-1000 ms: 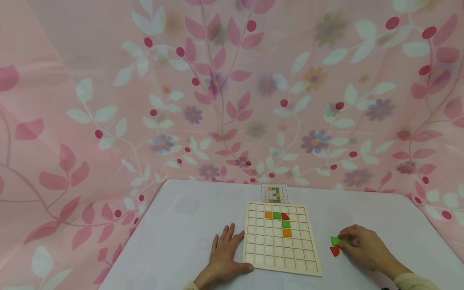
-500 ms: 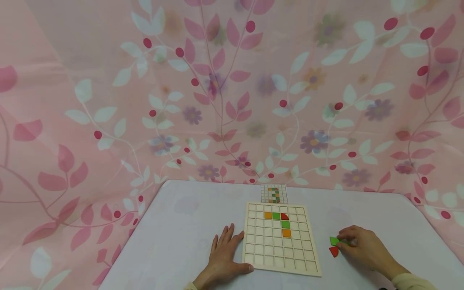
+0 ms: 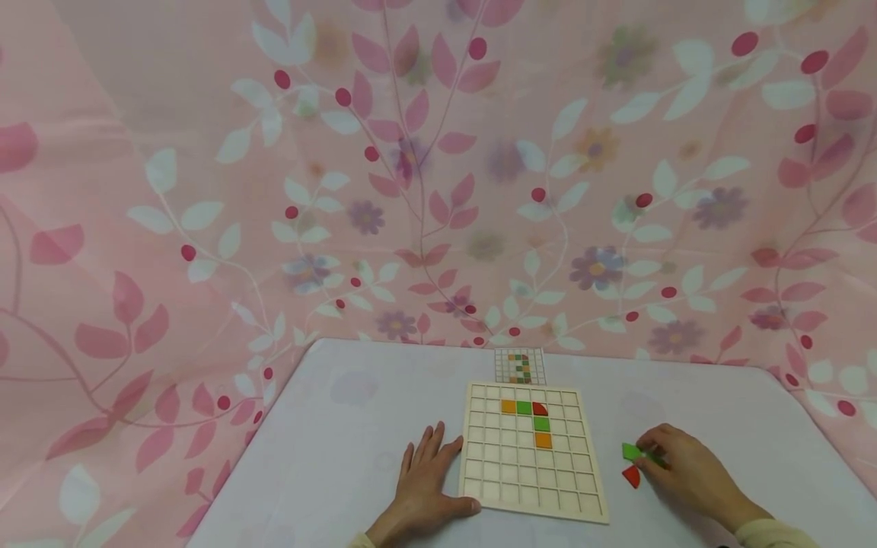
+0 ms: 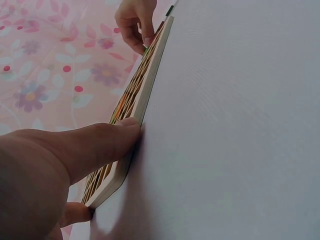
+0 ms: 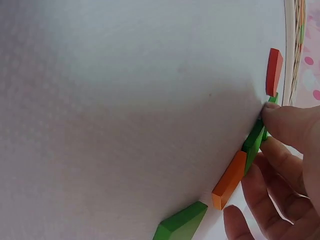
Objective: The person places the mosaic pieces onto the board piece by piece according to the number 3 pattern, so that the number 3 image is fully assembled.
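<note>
A wooden grid board [image 3: 527, 487] lies flat on the white table, holding orange, green and red tiles [image 3: 541, 423] in its upper rows. My left hand [image 3: 444, 478] rests flat beside the board's left edge. Its thumb [image 4: 107, 140] presses against the board's side [image 4: 147, 90]. To the right of the board, my right hand [image 3: 647, 455] pinches a green tile [image 3: 632, 451] at the table surface. In the right wrist view the fingertips [image 5: 280, 120] close on that green tile [image 5: 254, 142]. A red tile [image 3: 632, 476] lies just in front of it.
A small pattern card [image 3: 520, 366] lies behind the board. Loose tiles sit under my right hand: an orange tile [image 5: 229, 181], another green tile [image 5: 181, 223], and the red tile [image 5: 274, 71]. A pink flowered curtain [image 3: 438, 175] hangs behind the table.
My right hand has shifted slightly away from me with the green tile, whose near end has lifted a little. Left hand and board are unchanged.
</note>
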The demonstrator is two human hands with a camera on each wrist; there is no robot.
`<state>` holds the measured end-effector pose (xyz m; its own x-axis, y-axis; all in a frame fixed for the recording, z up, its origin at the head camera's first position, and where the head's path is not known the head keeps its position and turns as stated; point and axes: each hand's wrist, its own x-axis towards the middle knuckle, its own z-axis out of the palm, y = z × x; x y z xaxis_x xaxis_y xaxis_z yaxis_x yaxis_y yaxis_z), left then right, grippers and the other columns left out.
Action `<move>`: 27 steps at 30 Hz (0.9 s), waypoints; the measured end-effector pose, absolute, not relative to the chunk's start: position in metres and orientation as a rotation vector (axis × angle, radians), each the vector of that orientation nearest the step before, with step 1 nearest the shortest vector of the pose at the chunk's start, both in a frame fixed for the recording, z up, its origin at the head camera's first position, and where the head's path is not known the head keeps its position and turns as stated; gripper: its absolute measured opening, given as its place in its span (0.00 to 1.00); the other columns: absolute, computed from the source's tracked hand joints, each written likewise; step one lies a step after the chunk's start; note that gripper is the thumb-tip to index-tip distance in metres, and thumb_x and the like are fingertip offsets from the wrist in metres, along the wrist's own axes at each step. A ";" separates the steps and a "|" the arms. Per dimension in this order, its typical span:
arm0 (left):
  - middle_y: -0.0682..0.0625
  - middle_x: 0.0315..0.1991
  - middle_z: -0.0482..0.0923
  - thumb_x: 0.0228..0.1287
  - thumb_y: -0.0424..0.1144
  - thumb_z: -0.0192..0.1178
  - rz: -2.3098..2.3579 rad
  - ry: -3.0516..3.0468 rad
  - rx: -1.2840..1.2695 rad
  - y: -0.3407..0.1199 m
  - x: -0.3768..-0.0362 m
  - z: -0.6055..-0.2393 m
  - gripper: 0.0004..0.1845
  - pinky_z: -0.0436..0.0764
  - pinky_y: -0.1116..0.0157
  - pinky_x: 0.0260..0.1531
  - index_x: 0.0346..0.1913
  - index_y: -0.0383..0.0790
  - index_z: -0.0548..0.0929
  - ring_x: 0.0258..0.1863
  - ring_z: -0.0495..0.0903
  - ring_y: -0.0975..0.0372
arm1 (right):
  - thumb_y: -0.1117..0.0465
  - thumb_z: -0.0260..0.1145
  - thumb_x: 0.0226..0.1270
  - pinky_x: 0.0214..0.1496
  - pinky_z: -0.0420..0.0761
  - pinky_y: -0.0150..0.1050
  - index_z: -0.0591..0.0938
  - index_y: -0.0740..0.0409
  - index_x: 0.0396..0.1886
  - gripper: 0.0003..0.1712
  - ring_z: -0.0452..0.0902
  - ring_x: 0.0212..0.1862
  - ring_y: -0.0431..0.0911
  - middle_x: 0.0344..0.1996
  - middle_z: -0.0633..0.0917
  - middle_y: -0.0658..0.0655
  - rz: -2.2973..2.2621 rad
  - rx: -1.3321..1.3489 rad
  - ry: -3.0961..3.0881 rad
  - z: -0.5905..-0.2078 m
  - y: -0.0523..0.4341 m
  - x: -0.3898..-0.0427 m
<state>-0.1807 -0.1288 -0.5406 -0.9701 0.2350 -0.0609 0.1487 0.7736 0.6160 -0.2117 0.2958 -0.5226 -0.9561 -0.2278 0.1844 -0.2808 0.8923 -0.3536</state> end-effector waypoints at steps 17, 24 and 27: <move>0.42 0.80 0.44 0.42 0.67 0.72 0.942 2.847 0.325 -0.129 -0.181 -0.541 0.54 0.38 0.36 0.71 0.73 0.50 0.66 0.79 0.40 0.47 | 0.52 0.76 0.56 0.36 0.81 0.36 0.84 0.51 0.38 0.14 0.80 0.35 0.38 0.33 0.81 0.43 0.573 0.469 -2.801 -0.525 0.285 -0.219; 0.43 0.80 0.44 0.42 0.67 0.71 0.955 2.832 0.327 -0.129 -0.180 -0.540 0.54 0.37 0.37 0.72 0.74 0.50 0.66 0.79 0.40 0.47 | 0.57 0.77 0.55 0.35 0.81 0.36 0.84 0.53 0.39 0.13 0.80 0.37 0.42 0.33 0.82 0.46 0.597 0.461 -2.835 -0.518 0.272 -0.222; 0.43 0.80 0.43 0.42 0.66 0.71 0.954 2.828 0.320 -0.130 -0.180 -0.540 0.54 0.37 0.37 0.72 0.74 0.50 0.66 0.79 0.39 0.48 | 0.59 0.76 0.55 0.37 0.81 0.40 0.84 0.53 0.39 0.12 0.80 0.39 0.44 0.35 0.83 0.47 0.607 0.474 -2.824 -0.516 0.266 -0.224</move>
